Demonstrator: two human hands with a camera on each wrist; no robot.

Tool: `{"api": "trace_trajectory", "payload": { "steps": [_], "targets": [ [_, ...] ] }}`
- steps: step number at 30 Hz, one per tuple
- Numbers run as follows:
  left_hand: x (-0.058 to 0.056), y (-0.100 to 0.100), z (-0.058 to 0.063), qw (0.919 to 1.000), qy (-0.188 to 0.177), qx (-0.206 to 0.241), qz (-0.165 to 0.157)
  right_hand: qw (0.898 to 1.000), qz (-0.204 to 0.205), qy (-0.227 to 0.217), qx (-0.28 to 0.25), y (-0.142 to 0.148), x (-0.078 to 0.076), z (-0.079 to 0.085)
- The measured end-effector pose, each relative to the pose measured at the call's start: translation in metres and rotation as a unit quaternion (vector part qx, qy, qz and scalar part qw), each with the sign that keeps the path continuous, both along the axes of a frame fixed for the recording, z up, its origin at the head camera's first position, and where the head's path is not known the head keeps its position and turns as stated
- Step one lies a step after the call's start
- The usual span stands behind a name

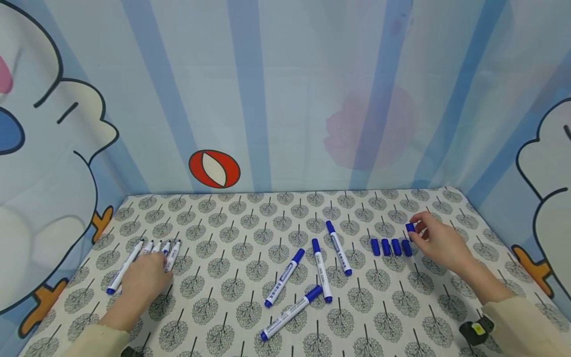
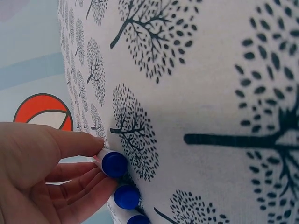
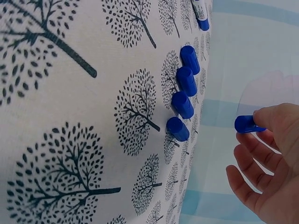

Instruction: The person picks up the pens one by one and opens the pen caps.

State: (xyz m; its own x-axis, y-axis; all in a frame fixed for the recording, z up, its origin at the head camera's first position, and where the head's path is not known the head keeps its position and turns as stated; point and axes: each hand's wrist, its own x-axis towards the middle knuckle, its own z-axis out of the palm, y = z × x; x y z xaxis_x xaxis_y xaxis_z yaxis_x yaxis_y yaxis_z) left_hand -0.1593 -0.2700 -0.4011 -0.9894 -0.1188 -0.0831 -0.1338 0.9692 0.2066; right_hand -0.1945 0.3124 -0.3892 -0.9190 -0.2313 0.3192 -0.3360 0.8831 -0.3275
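At the left of the head view, my left hand (image 1: 147,280) is over a row of several uncapped white markers (image 1: 127,265), black tips pointing away from me. The left wrist view has its thumb and fingers pinching the end marker (image 2: 113,163) near the blue base, beside other blue-ended markers (image 2: 127,197). On the right side, my right hand (image 1: 443,245) holds a blue marker cap (image 1: 410,227) between thumb and fingertips, raised above the cloth. Several more blue caps (image 1: 385,247) lie side by side just left of that hand.
Several capped blue markers lie scattered mid-table, among them one angled marker (image 1: 284,277), one near the front (image 1: 291,313) and one farther back (image 1: 339,248). A tree-print cloth (image 1: 214,302) covers the table. Behind it hangs a striped blue backdrop (image 1: 294,99).
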Motion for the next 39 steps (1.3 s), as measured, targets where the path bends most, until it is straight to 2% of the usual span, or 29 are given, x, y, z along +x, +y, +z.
{"api": "trace_trajectory", "payload": {
  "steps": [8,14,27,34,39],
  "targets": [
    [0.001,0.0,0.003,1.0,0.001,-0.003,-0.002,1.0,0.002,-0.004,0.003,0.001,-0.001,-0.001],
    [0.0,0.003,0.01,0.9996,0.027,-0.008,-0.007,1.0,0.001,-0.013,0.002,0.002,-0.002,-0.001],
    [0.001,0.029,0.018,0.995,0.082,0.028,-0.05,0.998,-0.02,-0.067,-0.001,0.006,-0.002,-0.001],
    [-0.005,0.041,0.015,0.9869,0.131,0.024,-0.091,0.996,-0.027,-0.082,0.006,0.011,-0.003,-0.006],
    [-0.008,0.05,0.012,0.9824,0.146,0.027,-0.113,0.996,-0.024,-0.085,0.007,0.015,-0.005,-0.012]
  ]
}}
